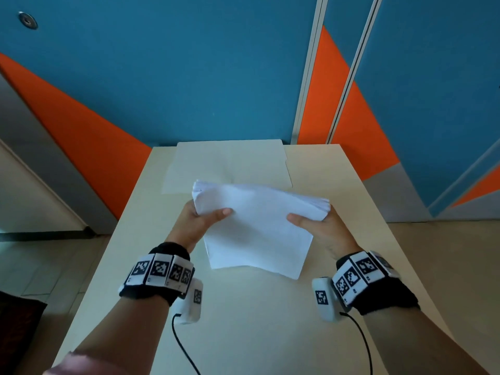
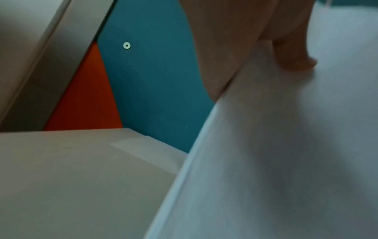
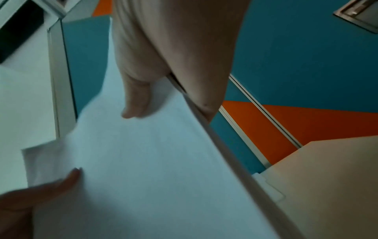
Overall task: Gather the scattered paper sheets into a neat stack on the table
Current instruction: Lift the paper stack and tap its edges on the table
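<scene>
A thick stack of white paper sheets (image 1: pixel 257 226) is held tilted above the cream table (image 1: pixel 243 320), its near edge hanging lower and slightly uneven. My left hand (image 1: pixel 201 221) grips the stack's left side, thumb on top and fingers hidden beneath. My right hand (image 1: pixel 318 226) grips the right side the same way. In the left wrist view the stack (image 2: pixel 286 161) fills the right half, with the thumb of my left hand (image 2: pixel 294 56) pressed on it. The right wrist view shows the stack (image 3: pixel 153 161) with the thumb of my right hand (image 3: pixel 137 100) on top.
A cream folder (image 1: pixel 230 163) lies flat at the table's far end, touching the blue and orange wall (image 1: pixel 189 77). The table's edges drop to a tiled floor (image 1: pixel 40 266) on both sides. A cable (image 1: pixel 184 347) trails from the left wrist camera.
</scene>
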### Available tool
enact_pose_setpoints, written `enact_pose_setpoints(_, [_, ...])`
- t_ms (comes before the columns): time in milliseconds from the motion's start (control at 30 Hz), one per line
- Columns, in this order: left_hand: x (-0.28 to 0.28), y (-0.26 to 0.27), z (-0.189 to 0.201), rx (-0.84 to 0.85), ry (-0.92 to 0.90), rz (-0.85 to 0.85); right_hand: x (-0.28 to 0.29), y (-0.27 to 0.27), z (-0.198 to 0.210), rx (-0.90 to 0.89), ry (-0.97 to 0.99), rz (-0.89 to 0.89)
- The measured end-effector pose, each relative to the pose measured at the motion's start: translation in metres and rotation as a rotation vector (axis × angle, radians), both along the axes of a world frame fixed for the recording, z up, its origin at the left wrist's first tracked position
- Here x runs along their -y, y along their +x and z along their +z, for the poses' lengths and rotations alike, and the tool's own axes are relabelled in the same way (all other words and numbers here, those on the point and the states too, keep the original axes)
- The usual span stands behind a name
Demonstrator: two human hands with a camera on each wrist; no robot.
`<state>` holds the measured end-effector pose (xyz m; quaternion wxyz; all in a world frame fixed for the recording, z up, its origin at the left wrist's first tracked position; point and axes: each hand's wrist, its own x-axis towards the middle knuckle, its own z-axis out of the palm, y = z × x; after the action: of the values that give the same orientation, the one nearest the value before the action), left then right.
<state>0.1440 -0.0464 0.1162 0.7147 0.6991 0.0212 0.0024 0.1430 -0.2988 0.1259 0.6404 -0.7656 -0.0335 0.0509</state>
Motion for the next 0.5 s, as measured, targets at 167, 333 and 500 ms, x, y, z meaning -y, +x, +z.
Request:
enact_pose_setpoints(167, [0.003, 0.008, 0.008, 0.134, -0.075, 0.052, -0.003, 0.009, 0.009, 0.104, 0.15, -0.105])
enact_pose_setpoints(333, [0.009, 0.003, -0.023, 0.014, -0.002, 0.036, -0.01, 0.006, -0.018, -0.027, 0.134, -0.12])
enact_pose_setpoints(500, [0.008, 0.007, -0.018, 0.064, -0.073, 0.023, -0.006, 0.014, -0.016, -0.018, 0.172, -0.17])
